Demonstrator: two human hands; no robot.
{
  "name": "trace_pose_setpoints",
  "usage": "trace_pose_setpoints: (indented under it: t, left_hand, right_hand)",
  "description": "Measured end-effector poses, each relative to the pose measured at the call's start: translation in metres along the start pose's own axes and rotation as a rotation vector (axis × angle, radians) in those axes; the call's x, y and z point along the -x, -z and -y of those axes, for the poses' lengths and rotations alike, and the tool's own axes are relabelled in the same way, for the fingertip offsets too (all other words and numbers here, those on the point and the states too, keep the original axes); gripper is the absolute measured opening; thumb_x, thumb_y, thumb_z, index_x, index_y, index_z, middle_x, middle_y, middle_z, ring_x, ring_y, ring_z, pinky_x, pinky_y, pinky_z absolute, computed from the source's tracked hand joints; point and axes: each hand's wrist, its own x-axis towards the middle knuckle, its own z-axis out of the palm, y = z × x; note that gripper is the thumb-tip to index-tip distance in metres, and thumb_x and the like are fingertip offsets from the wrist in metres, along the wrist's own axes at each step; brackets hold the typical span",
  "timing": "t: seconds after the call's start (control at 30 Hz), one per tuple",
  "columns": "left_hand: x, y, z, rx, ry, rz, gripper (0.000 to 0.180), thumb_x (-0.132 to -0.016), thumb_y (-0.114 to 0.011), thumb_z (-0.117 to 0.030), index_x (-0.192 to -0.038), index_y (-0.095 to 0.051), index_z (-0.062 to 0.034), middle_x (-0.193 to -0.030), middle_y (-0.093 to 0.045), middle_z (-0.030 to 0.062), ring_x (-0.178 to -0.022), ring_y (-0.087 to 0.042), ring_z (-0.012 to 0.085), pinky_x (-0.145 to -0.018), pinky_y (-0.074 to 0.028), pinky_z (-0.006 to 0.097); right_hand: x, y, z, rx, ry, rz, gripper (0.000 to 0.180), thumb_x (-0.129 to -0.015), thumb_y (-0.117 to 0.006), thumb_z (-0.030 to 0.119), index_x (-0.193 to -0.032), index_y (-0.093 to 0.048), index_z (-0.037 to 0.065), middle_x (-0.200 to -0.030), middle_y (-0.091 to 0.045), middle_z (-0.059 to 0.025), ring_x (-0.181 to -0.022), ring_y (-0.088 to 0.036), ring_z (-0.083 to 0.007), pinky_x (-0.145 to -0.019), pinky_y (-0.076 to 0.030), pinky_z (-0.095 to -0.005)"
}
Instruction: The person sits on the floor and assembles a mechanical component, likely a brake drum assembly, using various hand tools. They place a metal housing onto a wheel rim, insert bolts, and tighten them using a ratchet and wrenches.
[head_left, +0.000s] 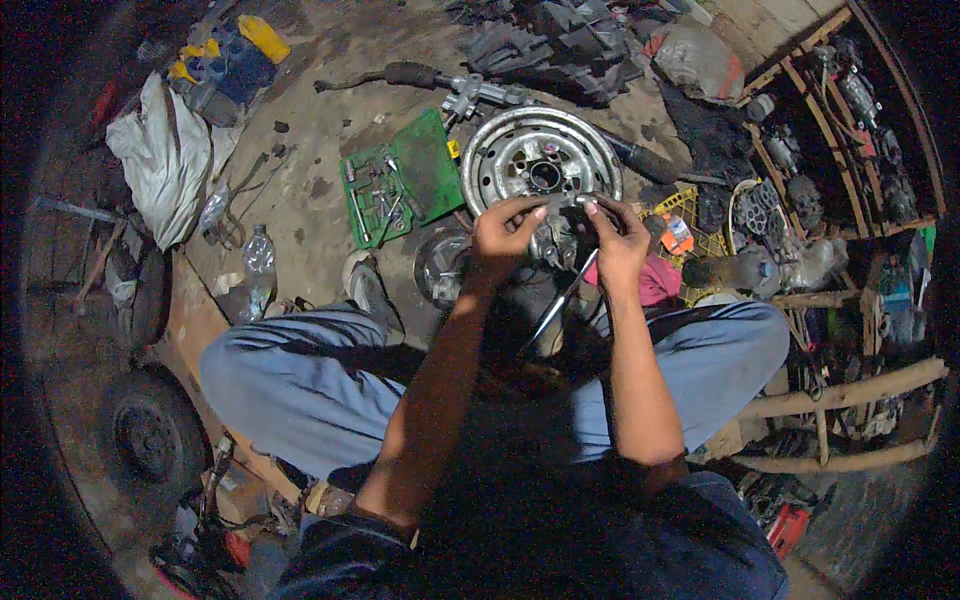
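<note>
I sit low with both knees spread. My left hand (pixel 505 232) and my right hand (pixel 618 240) meet in front of me around a grey metal part (pixel 556 238) held between them. Fingers of both hands pinch its top edge. A slim shiny metal tool (pixel 560 300) slants down from under my right hand; which hand grips it I cannot tell. Just beyond my hands a steel wheel rim (pixel 540 160) lies flat on the dirt floor.
An open green tool case (pixel 400 180) with sockets lies left of the rim. A plastic bottle (pixel 259 262), a white sack (pixel 160 160) and a small tyre (pixel 148 435) are on my left. Wooden shelves (pixel 850 130) with parts stand at right, a yellow crate (pixel 685 215) near them.
</note>
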Motion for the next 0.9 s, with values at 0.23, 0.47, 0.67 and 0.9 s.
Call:
trace_pose_setpoints:
  t: [0.23,0.47,0.67,0.9]
  left_hand:
    - [0.015,-0.014,-0.026,0.417,0.204,0.063,0.026,-0.093,-0.067,-0.015,-0.114,-0.070,-0.0010,-0.102,-0.073,0.0091,-0.090,-0.066,0.0127,-0.081,-0.051,0.027]
    - [0.016,-0.007,-0.025,0.266,0.235,-0.085,0.023,-0.091,-0.071,-0.019,-0.106,-0.073,-0.0013,-0.090,-0.074,0.0095,-0.082,-0.068,0.0127,-0.076,-0.053,0.028]
    - [-0.006,0.062,-0.003,0.111,0.192,-0.285,0.025,-0.088,-0.074,-0.023,-0.102,-0.074,-0.0018,-0.085,-0.073,0.0095,-0.076,-0.063,0.0131,-0.072,-0.051,0.030]
    - [-0.056,0.185,0.025,-0.231,0.239,-0.560,0.034,-0.086,-0.073,-0.030,-0.099,-0.073,0.0019,-0.090,-0.074,0.0186,-0.080,-0.071,0.0272,-0.074,-0.053,0.035]
  right_hand:
    - [0.009,-0.011,0.000,-0.168,-0.066,0.177,0.020,-0.085,-0.076,0.007,-0.100,-0.067,-0.001,-0.092,-0.069,-0.0074,-0.086,-0.064,-0.0130,-0.081,-0.053,-0.0280]
    - [0.013,-0.013,0.007,0.161,0.009,0.254,0.021,-0.089,-0.072,0.012,-0.106,-0.070,-0.001,-0.099,-0.072,-0.0075,-0.091,-0.064,-0.0126,-0.085,-0.050,-0.0276]
    - [0.009,-0.029,-0.009,0.068,-0.039,0.199,0.026,-0.094,-0.066,0.017,-0.110,-0.070,-0.002,-0.103,-0.071,-0.0101,-0.097,-0.063,-0.0182,-0.093,-0.046,-0.0307]
    - [0.024,-0.074,0.014,-0.077,-0.084,0.258,0.029,-0.098,-0.062,0.019,-0.117,-0.064,-0.002,-0.092,-0.072,-0.0110,-0.073,-0.066,-0.0143,-0.067,-0.054,-0.0280]
